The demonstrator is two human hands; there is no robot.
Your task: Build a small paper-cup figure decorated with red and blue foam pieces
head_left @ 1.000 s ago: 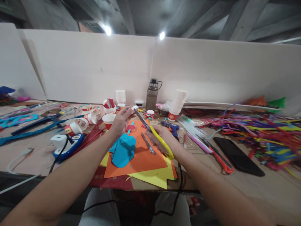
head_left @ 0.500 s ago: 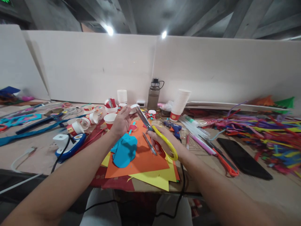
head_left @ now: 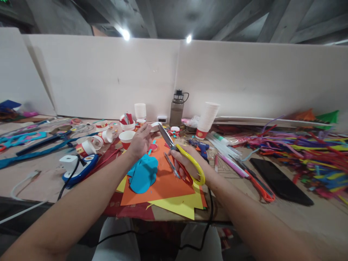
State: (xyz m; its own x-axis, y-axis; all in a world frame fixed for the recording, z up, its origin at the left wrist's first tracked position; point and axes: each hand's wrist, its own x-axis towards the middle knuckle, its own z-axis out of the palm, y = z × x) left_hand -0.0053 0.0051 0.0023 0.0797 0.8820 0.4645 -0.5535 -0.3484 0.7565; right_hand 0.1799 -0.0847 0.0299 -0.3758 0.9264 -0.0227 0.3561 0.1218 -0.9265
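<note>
My right hand [head_left: 187, 162] grips yellow-handled scissors [head_left: 181, 154], blades pointing up and left. Their tip sits against a small white paper piece [head_left: 154, 125] pinched in my left hand [head_left: 140, 140]. Both hands hover over an orange sheet [head_left: 163, 181] that lies on yellow sheets [head_left: 181, 204]. A crumpled blue paper shape [head_left: 143, 174] rests on the orange sheet below my left wrist. A second pair of scissors or a metal tool [head_left: 172, 165] lies on the orange sheet under my right hand.
Cut red-and-white paper cups [head_left: 126, 137] and a cup stack [head_left: 207, 117] stand behind. A water bottle [head_left: 176, 108] stands by the white wall. A glue gun [head_left: 199, 145], orange cutter [head_left: 258, 186], black phone [head_left: 280, 181] and several pipe cleaners [head_left: 307, 152] lie right. A white charger [head_left: 69, 163] lies left.
The scissors' blades have shifted slightly against the white piece, which my left hand has turned a little. The view has shifted slightly; the arms stay in about the same place.
</note>
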